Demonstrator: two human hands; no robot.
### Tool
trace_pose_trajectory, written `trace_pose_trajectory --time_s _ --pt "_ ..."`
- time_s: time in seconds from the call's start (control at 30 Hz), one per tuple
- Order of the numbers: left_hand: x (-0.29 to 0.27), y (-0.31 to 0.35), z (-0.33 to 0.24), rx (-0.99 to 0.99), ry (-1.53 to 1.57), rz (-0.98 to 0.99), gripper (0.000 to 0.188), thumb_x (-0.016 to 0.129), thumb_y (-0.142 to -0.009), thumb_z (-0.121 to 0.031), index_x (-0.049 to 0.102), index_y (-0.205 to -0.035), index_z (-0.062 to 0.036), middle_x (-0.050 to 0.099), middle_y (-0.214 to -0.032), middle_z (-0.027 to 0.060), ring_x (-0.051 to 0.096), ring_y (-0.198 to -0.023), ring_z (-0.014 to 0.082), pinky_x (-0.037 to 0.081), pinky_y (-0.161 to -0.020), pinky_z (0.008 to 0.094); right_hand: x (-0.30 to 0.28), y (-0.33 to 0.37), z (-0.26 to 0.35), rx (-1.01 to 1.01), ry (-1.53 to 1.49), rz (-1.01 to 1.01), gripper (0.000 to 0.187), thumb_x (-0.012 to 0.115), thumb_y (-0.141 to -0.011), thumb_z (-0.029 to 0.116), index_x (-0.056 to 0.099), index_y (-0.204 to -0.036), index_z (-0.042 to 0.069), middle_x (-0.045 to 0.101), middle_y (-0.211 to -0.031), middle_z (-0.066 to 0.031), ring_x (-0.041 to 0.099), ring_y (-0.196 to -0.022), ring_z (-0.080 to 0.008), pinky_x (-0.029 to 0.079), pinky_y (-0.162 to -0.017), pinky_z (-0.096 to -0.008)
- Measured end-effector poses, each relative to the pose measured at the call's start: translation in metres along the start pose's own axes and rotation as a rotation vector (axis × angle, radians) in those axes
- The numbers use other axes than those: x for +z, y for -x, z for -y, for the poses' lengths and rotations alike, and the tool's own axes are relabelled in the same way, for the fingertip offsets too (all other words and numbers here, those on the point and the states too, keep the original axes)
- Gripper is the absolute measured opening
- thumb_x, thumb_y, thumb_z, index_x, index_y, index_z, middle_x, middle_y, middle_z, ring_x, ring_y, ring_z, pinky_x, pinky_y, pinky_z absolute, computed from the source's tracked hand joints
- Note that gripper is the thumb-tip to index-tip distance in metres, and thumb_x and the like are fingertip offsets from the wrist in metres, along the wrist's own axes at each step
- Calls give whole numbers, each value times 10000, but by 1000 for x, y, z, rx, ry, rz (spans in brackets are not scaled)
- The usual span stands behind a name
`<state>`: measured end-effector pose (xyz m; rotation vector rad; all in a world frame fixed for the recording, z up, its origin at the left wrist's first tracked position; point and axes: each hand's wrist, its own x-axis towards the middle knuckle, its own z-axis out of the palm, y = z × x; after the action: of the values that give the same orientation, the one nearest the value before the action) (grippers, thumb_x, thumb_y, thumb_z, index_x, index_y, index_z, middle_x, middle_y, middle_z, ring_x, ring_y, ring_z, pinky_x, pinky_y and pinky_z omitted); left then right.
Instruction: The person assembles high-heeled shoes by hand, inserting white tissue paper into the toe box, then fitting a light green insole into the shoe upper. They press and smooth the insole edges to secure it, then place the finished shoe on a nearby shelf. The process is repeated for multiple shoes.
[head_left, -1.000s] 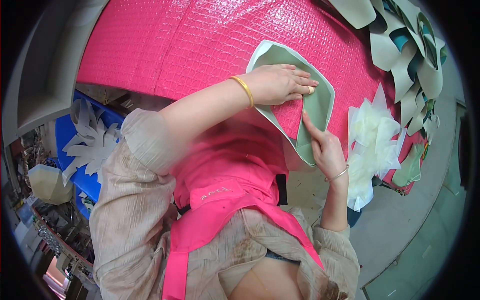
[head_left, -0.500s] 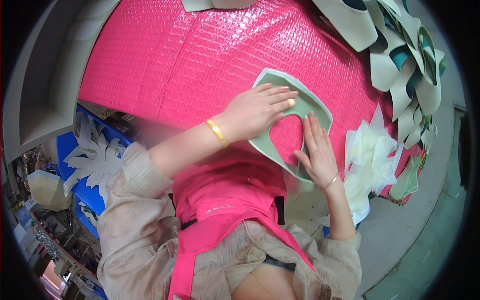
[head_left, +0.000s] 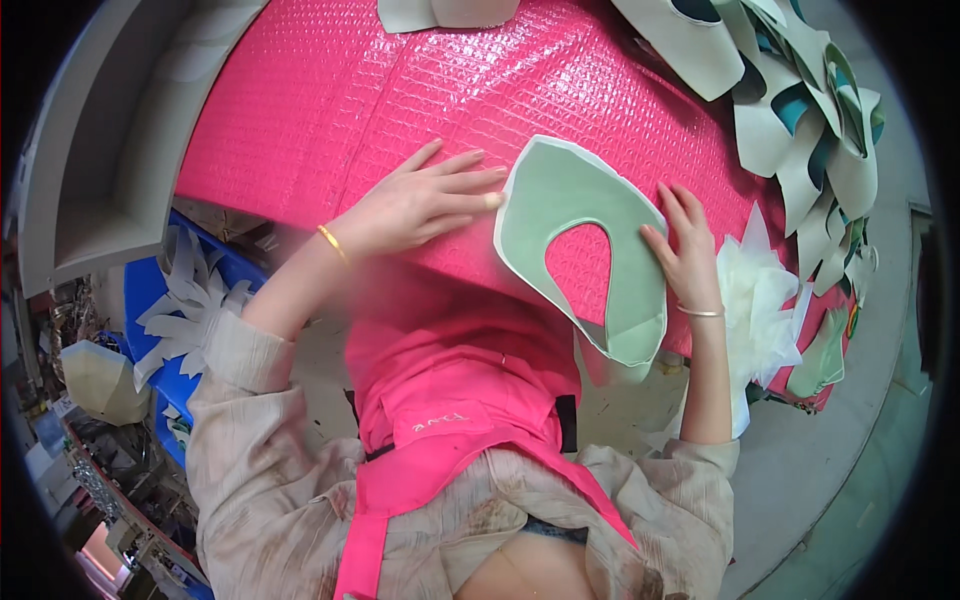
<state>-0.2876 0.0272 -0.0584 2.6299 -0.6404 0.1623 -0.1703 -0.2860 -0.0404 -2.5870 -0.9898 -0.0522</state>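
A pale green, horseshoe-shaped cut piece with a white edge [head_left: 635,250], like a shoe upper, lies on the pink quilted table cover [head_left: 330,130]. Its lower end hangs past the table's near edge, and pink cover shows through its rounded opening. My left hand [head_left: 415,200] is left of the piece, fingers spread, with the fingertips close to its left edge. My right hand [head_left: 688,245] rests at the piece's right edge, fingers stretched out and the index fingertip touching it. Neither hand grips anything.
Overlapping cream and teal cut pieces [head_left: 810,140] pile up at the far right. Translucent white sheets [head_left: 755,310] hang over the right edge. A grey open box [head_left: 110,150] stands at the left, above a blue bin [head_left: 145,290] holding white strips [head_left: 185,310].
My left hand has lifted off the green piece and moved left. My right hand has shifted right and up, from the piece's inner area to its outer edge.
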Motion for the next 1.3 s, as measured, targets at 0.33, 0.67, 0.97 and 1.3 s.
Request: trace_pose_trajectory --time_s 0.33,0.67,0.97,1.3 --pt "-32 -74 -112 -632 1603 21 528 463 -866 -488 592 -968 13 624 -875 71 595 -730 162 497 -690 293 -84 13 122 -246 -322 20 277 633 -708 14 620 -985 7 599 -939 -137 597 -823 -279 474 -712 -326" --pt "-35 -18 -58 -634 1846 -543 357 534 -883 -267 536 -1087 25 605 -1014 76 591 -898 150 488 -770 306 -21 1 118 171 -611 200 259 637 -773 138 560 -975 -3 567 -745 -225 596 -723 -347 452 -647 -365" --pt "-26 -24 -52 -690 1622 -872 235 571 -865 -188 602 -945 30 624 -839 43 565 -700 71 461 -616 213 -3 -47 154 56 -642 371 266 557 -823 177 486 -715 -55 415 -598 -229 389 -509 -339 339 -489 -376" --pt "-26 -46 -53 -565 1476 -969 189 615 -832 -157 625 -866 29 619 -752 21 543 -624 56 434 -533 203 -1 -61 167 318 -849 230 353 520 -891 243 463 -681 -36 330 -512 -84 309 -506 -73 279 -441 -281"
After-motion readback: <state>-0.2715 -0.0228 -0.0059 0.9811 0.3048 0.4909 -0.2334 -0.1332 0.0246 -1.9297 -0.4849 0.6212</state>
